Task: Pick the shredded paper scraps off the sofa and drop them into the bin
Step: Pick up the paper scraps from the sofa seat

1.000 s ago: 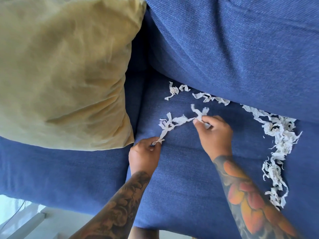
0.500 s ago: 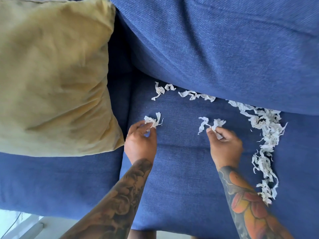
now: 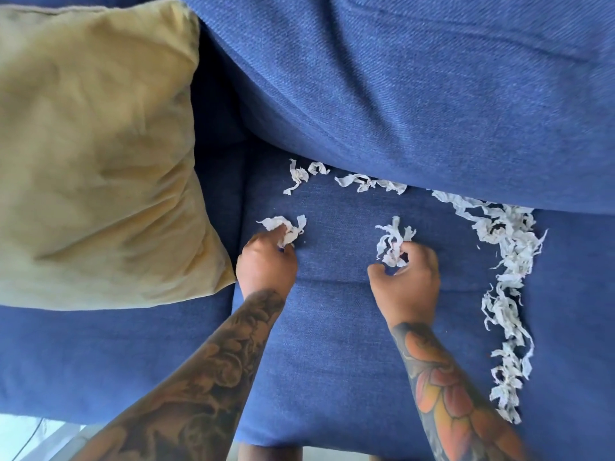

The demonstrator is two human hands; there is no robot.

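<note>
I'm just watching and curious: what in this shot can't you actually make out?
Head view only:
- The bin: out of frame.
- How much paper the left hand and right hand hold: curled fingers cover the bunches.
- Whether scraps run under the back cushion: its lower edge overhangs the long trail of scraps.
- Anything beneath the yellow pillow.
- The floor at the bottom left: overexposed and cut off.

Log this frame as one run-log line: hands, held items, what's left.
left hand: pinching scraps | right hand: pinching scraps | remaining: long scrap trail on seat cushion, small scraps by backrest | bin: not visible
</note>
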